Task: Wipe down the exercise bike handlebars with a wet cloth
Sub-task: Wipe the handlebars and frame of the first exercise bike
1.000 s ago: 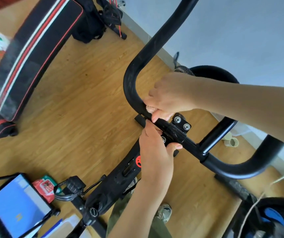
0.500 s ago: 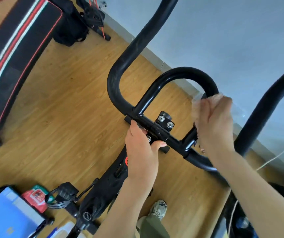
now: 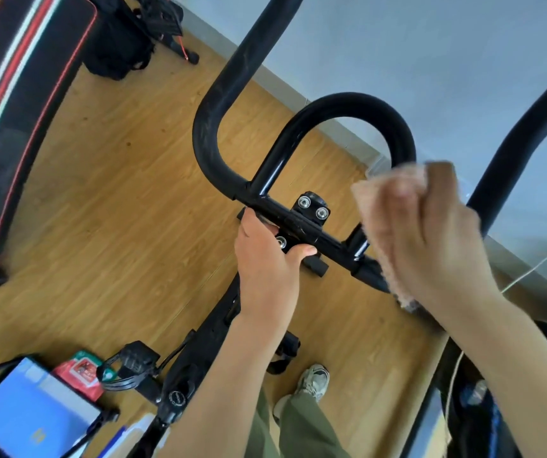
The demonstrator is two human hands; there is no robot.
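Step in hand: wiping the inner loop of the handlebars (image 3: 348,105), right side, near its junction with the crossbar (image 3: 302,226); blurred by motion.
Right hand (image 3: 430,246): grip clenched around a pinkish cloth (image 3: 387,196), pressed against the loop's right leg.
Left hand (image 3: 265,259): grip grasping the crossbar beside the bolted clamp (image 3: 311,208), bracing the bike.
Next move, as judged: sweeping the cloth on around the curve, then out along the right outer bar (image 3: 513,140); firm wrap and steady brace needed.
Containers: none clearly identifiable; red packet (image 3: 79,375) and tablet (image 3: 24,414) on the floor, contents impossible to tell.
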